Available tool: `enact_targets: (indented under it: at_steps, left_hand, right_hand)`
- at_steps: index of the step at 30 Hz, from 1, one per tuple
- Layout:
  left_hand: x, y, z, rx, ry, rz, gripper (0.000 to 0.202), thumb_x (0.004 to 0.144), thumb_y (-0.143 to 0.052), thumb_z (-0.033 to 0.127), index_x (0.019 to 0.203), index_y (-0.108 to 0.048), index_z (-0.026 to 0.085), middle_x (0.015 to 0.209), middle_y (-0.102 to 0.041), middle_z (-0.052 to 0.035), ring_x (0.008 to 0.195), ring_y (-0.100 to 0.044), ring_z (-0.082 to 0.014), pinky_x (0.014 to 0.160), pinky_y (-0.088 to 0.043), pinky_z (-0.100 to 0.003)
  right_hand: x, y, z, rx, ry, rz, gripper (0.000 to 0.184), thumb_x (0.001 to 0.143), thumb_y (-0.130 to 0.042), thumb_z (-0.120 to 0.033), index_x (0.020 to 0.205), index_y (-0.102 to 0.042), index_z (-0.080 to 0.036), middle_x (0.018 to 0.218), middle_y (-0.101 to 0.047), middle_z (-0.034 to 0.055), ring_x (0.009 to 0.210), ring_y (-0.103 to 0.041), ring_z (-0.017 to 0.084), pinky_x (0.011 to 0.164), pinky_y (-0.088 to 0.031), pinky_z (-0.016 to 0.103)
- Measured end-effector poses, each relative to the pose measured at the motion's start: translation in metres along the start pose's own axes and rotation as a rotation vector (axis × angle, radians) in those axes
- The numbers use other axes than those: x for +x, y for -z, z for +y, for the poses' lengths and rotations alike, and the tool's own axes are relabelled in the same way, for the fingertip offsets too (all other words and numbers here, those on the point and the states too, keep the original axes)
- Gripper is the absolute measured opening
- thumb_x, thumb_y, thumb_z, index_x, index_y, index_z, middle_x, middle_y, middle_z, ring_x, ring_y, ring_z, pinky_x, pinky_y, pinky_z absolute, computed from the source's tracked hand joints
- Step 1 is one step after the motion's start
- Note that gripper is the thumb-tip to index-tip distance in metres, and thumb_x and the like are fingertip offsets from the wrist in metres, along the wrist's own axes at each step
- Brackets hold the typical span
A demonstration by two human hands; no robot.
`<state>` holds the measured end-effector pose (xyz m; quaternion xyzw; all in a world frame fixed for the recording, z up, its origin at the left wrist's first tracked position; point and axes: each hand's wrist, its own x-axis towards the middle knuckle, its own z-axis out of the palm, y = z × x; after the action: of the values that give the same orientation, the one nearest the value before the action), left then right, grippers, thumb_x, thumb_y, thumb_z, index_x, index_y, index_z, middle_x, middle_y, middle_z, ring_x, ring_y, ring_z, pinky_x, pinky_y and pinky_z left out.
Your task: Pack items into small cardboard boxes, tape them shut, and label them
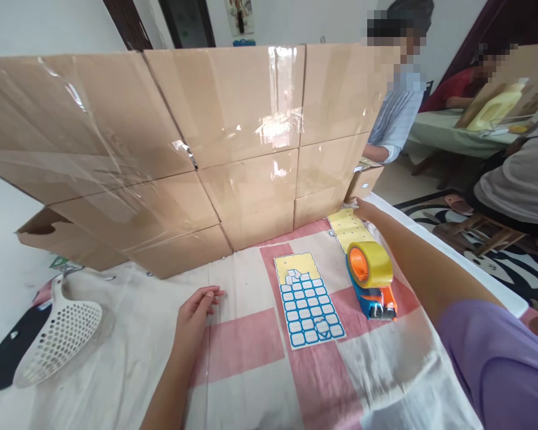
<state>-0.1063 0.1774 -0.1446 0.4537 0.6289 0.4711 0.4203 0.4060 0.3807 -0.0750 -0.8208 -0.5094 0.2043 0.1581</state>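
My left hand (pixel 199 307) rests on the checked tablecloth, left of a label sheet (pixel 311 310). Its fingers are curled together with the thumb against them, and nothing shows in them. The sheet has blue-bordered labels and a bare yellow backing part at its far end. My right arm stretches far forward; my right hand (pixel 363 209) is at the end of the cardboard panel (pixel 251 143), close to a small cardboard box (pixel 365 183). Its fingers are too small and partly hidden to read. Nearer me lies a tape dispenser (pixel 372 278) with a yellow roll, partly over a yellow backing sheet (pixel 346 224).
The tall panel, taped over, stands across the table. A white perforated basket (pixel 58 340) and a black flat item (pixel 15 346) lie at left. A person in a light shirt (pixel 399 113) is behind the panel; other people sit at a green-covered table (pixel 452 134).
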Motion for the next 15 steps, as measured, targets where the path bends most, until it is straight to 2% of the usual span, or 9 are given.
enact_targets:
  at_steps: [2,4,6,7,9,10,12,13,15]
  left_hand:
    - [0.0,-0.003,0.004,-0.005,-0.016,-0.004,0.043,0.078,-0.066,0.058,0.093,-0.074,0.019,0.098,-0.077,-0.0123,0.083,-0.062,-0.0224,0.069,-0.048,-0.031]
    - [-0.001,-0.007,0.006,-0.026,-0.04,-0.002,0.039,0.078,-0.067,0.055,0.091,-0.074,0.019,0.093,-0.076,-0.0113,0.08,-0.062,-0.0216,0.068,-0.047,-0.031]
    - [0.0,-0.01,0.008,-0.054,-0.061,0.001,0.034,0.077,-0.067,0.051,0.088,-0.074,0.02,0.089,-0.076,-0.0101,0.078,-0.063,-0.0209,0.067,-0.047,-0.031]
    - [0.0,-0.012,0.008,-0.069,-0.069,-0.001,0.032,0.076,-0.067,0.049,0.087,-0.073,0.02,0.087,-0.076,-0.0098,0.077,-0.063,-0.0207,0.067,-0.047,-0.03]
    - [0.0,-0.014,0.008,-0.103,-0.077,-0.004,0.03,0.075,-0.068,0.046,0.088,-0.072,0.019,0.082,-0.076,-0.0093,0.073,-0.064,-0.0198,0.065,-0.047,-0.03]
    - [-0.001,-0.015,0.009,-0.121,-0.079,0.0,0.03,0.076,-0.068,0.045,0.091,-0.072,0.019,0.08,-0.075,-0.0088,0.068,-0.063,-0.0187,0.063,-0.047,-0.029]
    - [-0.003,-0.012,0.009,-0.153,-0.083,0.035,0.034,0.079,-0.064,0.045,0.1,-0.069,0.018,0.071,-0.072,-0.0061,0.055,-0.057,-0.0154,0.055,-0.044,-0.028]
    - [-0.004,-0.008,0.009,-0.164,-0.087,0.069,0.036,0.081,-0.062,0.046,0.105,-0.066,0.018,0.065,-0.069,-0.0038,0.049,-0.052,-0.0138,0.052,-0.041,-0.027]
    - [-0.004,0.006,0.009,-0.17,-0.105,0.166,0.039,0.085,-0.056,0.048,0.11,-0.061,0.018,0.057,-0.062,0.0009,0.043,-0.045,-0.0121,0.047,-0.036,-0.025]
  right_hand:
    - [-0.011,0.005,-0.005,0.063,-0.057,-0.01,0.055,0.093,-0.065,-0.012,0.144,-0.047,-0.001,0.107,-0.068,0.0216,0.079,-0.066,0.021,0.072,-0.055,0.035]
    - [-0.031,0.015,-0.011,0.155,-0.025,-0.001,0.042,0.098,-0.057,-0.016,0.137,-0.053,-0.002,0.102,-0.067,0.0189,0.069,-0.061,0.015,0.068,-0.052,0.031]
    - [-0.061,0.027,-0.018,0.261,0.07,0.028,0.033,0.104,-0.045,-0.024,0.127,-0.059,-0.005,0.1,-0.065,0.015,0.065,-0.055,0.01,0.068,-0.049,0.028]
    - [-0.078,0.033,-0.021,0.309,0.124,0.054,0.03,0.104,-0.045,-0.027,0.122,-0.06,-0.008,0.099,-0.064,0.0133,0.064,-0.052,0.01,0.067,-0.048,0.027]
    - [-0.115,0.041,-0.028,0.384,0.201,0.127,0.02,0.101,-0.048,-0.03,0.103,-0.061,-0.015,0.083,-0.059,0.0085,0.058,-0.044,0.013,0.059,-0.043,0.031]
    - [-0.135,0.041,-0.034,0.494,0.271,0.182,0.015,0.096,-0.054,-0.032,0.092,-0.06,-0.019,0.076,-0.055,0.0061,0.055,-0.04,0.014,0.055,-0.038,0.032]
    - [-0.179,0.031,-0.048,0.635,0.428,0.194,0.015,0.091,-0.058,-0.035,0.082,-0.059,-0.023,0.072,-0.052,0.0042,0.054,-0.038,0.016,0.052,-0.032,0.032]
    - [-0.202,0.019,-0.056,0.649,0.492,0.142,0.018,0.092,-0.057,-0.037,0.08,-0.058,-0.023,0.069,-0.049,0.0032,0.055,-0.039,0.016,0.052,-0.031,0.032]
    - [-0.25,-0.018,-0.068,0.586,0.57,0.071,0.03,0.092,-0.057,-0.045,0.071,-0.053,-0.023,0.065,-0.045,0.0007,0.058,-0.041,0.016,0.054,-0.034,0.031]
